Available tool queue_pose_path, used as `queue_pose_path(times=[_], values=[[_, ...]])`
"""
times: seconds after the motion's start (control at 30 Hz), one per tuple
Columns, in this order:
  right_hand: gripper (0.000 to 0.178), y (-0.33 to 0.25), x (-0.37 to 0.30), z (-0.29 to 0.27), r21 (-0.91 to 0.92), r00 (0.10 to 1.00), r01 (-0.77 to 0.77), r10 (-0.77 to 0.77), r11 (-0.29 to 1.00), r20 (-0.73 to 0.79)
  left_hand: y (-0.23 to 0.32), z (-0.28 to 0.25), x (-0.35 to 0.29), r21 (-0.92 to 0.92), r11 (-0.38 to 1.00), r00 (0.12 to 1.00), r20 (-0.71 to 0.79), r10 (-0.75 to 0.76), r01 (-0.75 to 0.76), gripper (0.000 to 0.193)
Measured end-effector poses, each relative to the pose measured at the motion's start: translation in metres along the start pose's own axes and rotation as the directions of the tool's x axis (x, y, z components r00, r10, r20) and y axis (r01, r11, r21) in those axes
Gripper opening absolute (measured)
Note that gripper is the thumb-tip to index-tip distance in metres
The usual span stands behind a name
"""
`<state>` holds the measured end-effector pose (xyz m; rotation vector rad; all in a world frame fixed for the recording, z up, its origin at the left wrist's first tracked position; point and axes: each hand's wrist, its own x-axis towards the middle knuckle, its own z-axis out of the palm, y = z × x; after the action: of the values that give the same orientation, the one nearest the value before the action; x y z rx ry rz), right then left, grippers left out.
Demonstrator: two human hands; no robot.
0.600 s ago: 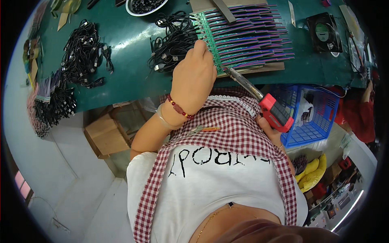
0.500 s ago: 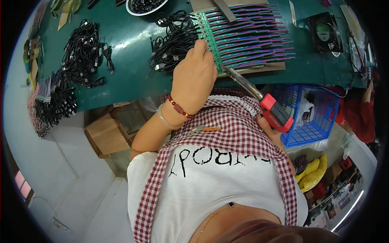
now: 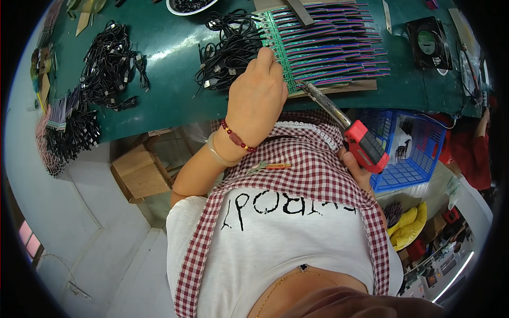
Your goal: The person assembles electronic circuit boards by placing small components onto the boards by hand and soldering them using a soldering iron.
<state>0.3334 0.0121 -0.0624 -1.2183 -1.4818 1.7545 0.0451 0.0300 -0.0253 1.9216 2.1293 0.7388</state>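
My left hand [image 3: 255, 103] is closed in a pinch at the left edge of a row of green circuit boards [image 3: 279, 45]. What its fingertips hold is hidden behind the hand. Black cables [image 3: 225, 55] with plugs lie bunched to its left, some reaching the boards. Rows of dark, red and blue wires [image 3: 339, 47] run rightward from the boards. Partly hidden below its handle, my right hand [image 3: 356, 168] grips a red and black soldering iron [image 3: 366, 146]. The iron's tip lies close to the near end of the boards; contact cannot be made out.
A flat metal bar [image 3: 300, 11] lies across the far wires. More black cables [image 3: 108, 66] are heaped on the green table [image 3: 172, 95] at left. A bowl of small black parts [image 3: 191, 6] stands at the back. A blue basket [image 3: 408, 153] is below the table's right side.
The soldering iron has shifted slightly right, its tip a little away from my left fingers. My left hand keeps its pinch at the boards. The boards and wires appear slightly farther right.
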Motion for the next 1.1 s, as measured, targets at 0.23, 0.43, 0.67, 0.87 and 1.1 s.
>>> queue_pose_path(times=[0.23, 0.43, 0.67, 0.87, 1.1], values=[[0.017, -0.001, 0.003, 0.003, -0.033, 0.997, 0.054, -0.056, 0.998, -0.051, 0.0, -0.001, 0.002, 0.02, 1.0, 1.0, 0.01, -0.005, 0.004, 0.011], [0.035, -0.023, 0.026, 0.02, 0.247, 0.984, 0.145, -0.112, 0.958, -0.14, 0.001, 0.001, -0.007, 0.143, 0.989, 1.0, -0.017, -0.027, 0.029, 0.014], [0.031, -0.037, 0.041, 0.025, 0.317, 0.946, 0.298, -0.234, 0.9, -0.225, -0.048, -0.043, -0.008, 0.167, 0.958, 0.933, -0.315, -0.172, 0.233, 0.019], [0.031, -0.046, 0.055, 0.027, 0.333, 0.951, 0.303, -0.26, 0.893, -0.169, -0.132, -0.038, -0.021, -0.013, 0.911, 0.91, -0.056, -0.411, 0.411, 0.024], [0.028, -0.048, 0.056, 0.031, 0.187, 0.957, 0.221, -0.176, 0.957, -0.231, -0.124, -0.038, -0.001, -0.133, 0.965, 0.973, 0.069, -0.22, 0.227, 0.025]])
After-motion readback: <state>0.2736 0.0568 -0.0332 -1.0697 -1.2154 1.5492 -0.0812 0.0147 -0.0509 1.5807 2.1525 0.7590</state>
